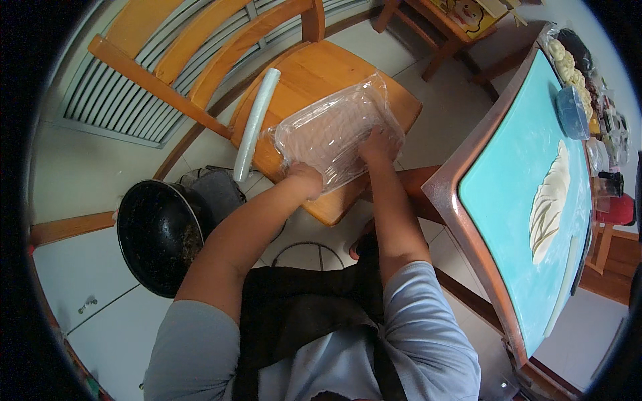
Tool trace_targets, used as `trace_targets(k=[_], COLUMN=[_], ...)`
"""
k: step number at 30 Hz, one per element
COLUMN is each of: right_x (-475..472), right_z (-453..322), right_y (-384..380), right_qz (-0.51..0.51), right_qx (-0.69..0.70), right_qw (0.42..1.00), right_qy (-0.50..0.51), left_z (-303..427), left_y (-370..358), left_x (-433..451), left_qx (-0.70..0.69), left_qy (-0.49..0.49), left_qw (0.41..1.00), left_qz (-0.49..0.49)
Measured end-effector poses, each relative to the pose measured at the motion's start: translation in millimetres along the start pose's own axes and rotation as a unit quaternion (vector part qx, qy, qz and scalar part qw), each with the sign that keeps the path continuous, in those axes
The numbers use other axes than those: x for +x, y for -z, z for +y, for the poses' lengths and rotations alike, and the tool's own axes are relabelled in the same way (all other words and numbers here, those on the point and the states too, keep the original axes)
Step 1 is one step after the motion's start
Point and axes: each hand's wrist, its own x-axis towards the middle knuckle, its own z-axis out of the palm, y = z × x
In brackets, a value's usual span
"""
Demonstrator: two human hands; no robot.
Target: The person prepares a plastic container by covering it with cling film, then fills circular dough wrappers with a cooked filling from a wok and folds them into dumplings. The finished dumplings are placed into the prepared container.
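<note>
A rectangular tray (326, 133) covered in clear plastic wrap sits on a wooden chair's seat (326, 65). Pale pinkish contents show through the film, too blurred by glare to name. My left hand (305, 180) is curled at the tray's near left corner, holding the wrapped edge. At the right part of the near side, my right hand (379, 145) grips the wrapped rim, its fingertips partly hidden. Loose film stands up past the tray's far right corner. Left of the tray, a roll of plastic wrap (257, 125) lies along the seat edge.
To the right, a table holds a turquoise mat (511, 175) with pleated white dough sheets (550, 205), a pale rod (562, 288) and a clear plastic container (573, 113). A black wok-like pan (158, 238) is at the lower left. A second wooden chair (436, 30) stands beyond.
</note>
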Motion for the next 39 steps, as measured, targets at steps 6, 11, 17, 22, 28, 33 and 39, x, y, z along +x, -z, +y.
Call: trace_targets(k=[6,11,17,22,28,33,39], right_x=[-7,-6,-4,-15,-101,-164,-196], right_z=[-17,-14,-10,-10,-4,24,40], right_y=[17,1,-12,-8,5,-17,-33], right_qz=[-0.075,-0.031,0.03,0.08,0.233,0.203,0.205], right_qx=[-0.023,0.009,0.011,0.056,0.187,0.251,0.254], right_qw=[0.994,0.994,0.993,0.986,0.928,0.923,0.927], right_qy=[0.073,0.101,0.11,0.132,0.224,0.209,0.185], left_z=[7,12,12,10,9,22,38], left_y=[-21,-29,-23,-38,-40,-61,-71], left_x=[1,3,1,12,-11,-39,-54], left_qx=[-0.025,-0.038,-0.073,-0.104,-0.129,-0.103,-0.104], left_qy=[-0.025,-0.054,-0.05,-0.059,-0.03,-0.006,0.014], left_qw=[0.999,0.998,0.996,0.991,0.986,0.986,0.988], left_qz=[-0.006,-0.016,-0.013,0.054,0.104,0.128,0.116])
